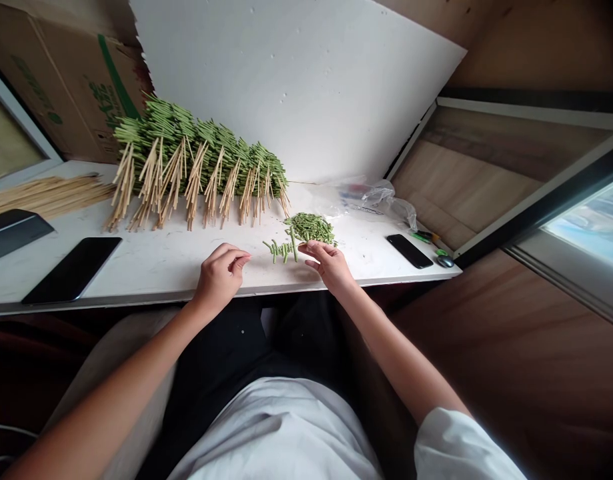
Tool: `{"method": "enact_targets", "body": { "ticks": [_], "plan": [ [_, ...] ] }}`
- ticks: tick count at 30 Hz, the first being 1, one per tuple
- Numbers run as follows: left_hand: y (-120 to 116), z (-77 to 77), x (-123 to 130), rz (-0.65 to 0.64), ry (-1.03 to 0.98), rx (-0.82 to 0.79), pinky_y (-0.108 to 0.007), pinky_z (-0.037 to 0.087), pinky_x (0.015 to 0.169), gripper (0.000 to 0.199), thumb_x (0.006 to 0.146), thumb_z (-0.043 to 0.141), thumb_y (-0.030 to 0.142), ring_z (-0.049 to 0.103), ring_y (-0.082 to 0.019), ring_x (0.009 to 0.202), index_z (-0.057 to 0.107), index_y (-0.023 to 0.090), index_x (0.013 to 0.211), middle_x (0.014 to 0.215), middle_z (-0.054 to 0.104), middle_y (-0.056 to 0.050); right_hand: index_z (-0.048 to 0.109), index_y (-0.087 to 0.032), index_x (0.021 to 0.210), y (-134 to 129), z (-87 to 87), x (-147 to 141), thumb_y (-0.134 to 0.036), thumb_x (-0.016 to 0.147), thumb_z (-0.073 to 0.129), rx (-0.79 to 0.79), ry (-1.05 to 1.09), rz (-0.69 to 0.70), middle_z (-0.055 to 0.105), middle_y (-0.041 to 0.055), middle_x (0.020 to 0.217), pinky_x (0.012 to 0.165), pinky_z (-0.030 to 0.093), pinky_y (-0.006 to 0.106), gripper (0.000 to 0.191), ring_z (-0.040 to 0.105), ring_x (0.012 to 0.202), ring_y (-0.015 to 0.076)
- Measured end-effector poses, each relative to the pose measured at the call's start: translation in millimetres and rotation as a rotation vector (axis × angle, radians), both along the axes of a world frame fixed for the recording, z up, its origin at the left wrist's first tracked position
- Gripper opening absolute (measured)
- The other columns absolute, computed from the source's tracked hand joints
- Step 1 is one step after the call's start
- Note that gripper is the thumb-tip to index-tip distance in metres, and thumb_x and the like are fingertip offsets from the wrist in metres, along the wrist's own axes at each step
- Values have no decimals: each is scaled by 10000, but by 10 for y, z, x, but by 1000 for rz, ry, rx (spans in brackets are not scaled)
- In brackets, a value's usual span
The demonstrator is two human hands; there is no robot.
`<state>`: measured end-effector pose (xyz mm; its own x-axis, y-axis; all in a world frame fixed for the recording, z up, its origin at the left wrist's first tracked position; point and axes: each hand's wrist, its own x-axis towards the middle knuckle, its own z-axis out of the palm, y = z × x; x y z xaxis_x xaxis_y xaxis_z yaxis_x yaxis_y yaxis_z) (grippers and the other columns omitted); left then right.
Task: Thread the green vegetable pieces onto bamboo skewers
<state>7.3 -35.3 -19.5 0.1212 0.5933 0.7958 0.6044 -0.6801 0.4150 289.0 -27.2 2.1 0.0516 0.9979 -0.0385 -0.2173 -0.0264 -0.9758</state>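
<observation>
Between my hands, just above the table's front part, is a thin skewer of short green bean pieces (281, 250), lying roughly level. The pieces sit crosswise in a row, with one longer piece at the right end. My right hand (329, 262) pinches the skewer at its right end between thumb and fingers. My left hand (221, 270) is closed in a pinch to the left, a small gap from the beans; what its fingertips hold, if anything, is too small to see. Behind my right hand lies a heap of cut green bean pieces (311, 227).
Stacked bean skewers (201, 143) line the white table (151, 267) at the back, bare ends forward. Loose sticks (56, 193) and a black phone (73, 270) are left. Another phone (409, 251), a plastic bag (386, 198) and a mouse-like object (445, 261) are right.
</observation>
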Motion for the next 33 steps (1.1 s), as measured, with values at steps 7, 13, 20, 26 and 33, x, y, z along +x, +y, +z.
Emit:
{"method": "enact_targets", "body": {
  "ticks": [7,13,20,26,33],
  "plan": [
    [-7,22,4,-5,-4,8,-291,549,727,215,1045,608,200,683,-179,771,761,166,896,890,737,-68,806,-236,948,10,-60,-74,-557,752,884,13,6,-10,819,105,1228,828,582,309,385,686,1342,312],
    [-18,37,12,-4,-4,38,-289,546,722,203,1044,620,195,684,-175,764,761,165,901,890,733,-64,842,-235,939,16,-104,-75,-544,755,885,56,-78,-80,805,85,1236,785,533,311,362,693,1223,288],
    [-84,69,62,-26,-5,56,-286,543,706,193,1045,626,194,676,-170,748,760,169,908,891,735,-63,831,-221,866,-148,-35,-229,-579,770,875,87,-135,-102,798,54,1058,669,454,303,373,633,863,191],
    [-29,70,-5,14,11,44,-286,543,710,182,1042,636,216,677,-170,751,764,164,924,908,738,-64,842,-230,980,-125,185,-77,-570,778,863,65,-129,-54,795,68,1155,627,412,271,396,622,918,189],
    [77,-15,-93,80,16,-4,-290,555,705,192,1033,631,246,697,-187,781,766,175,916,918,743,-70,820,-209,1059,210,359,703,-517,824,713,116,-318,-271,813,93,1137,619,427,272,402,645,887,192]
  ]
}}
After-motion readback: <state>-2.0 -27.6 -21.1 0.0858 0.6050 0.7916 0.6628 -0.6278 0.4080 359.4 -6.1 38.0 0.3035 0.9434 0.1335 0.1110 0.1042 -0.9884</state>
